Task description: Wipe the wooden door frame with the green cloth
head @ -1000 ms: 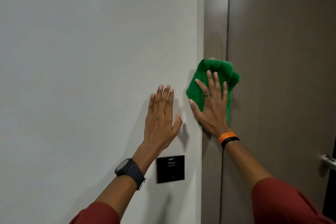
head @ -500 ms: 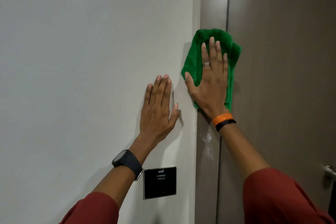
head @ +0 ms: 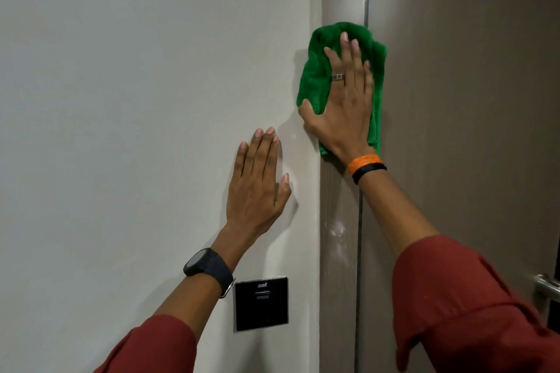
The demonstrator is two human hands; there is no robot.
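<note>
A brown wooden door frame (head: 339, 236) runs vertically between the white wall and the door. A folded green cloth (head: 315, 79) lies flat against the frame, overlapping the wall corner and the door's edge. My right hand (head: 345, 106) presses flat on the cloth with fingers spread and pointing up. My left hand (head: 257, 185) rests flat on the white wall to the left of the frame, lower than the right hand, holding nothing. A pale smudge shows on the frame below the cloth.
A brown door (head: 460, 100) fills the right side, with a metal handle (head: 548, 285) at the right edge. A black card-reader panel (head: 262, 303) is set in the white wall (head: 121, 100) below my left wrist.
My right hand has slid the green cloth up the frame. The view has tilted up with it, so the black panel sits lower. My left hand stays flat on the wall.
</note>
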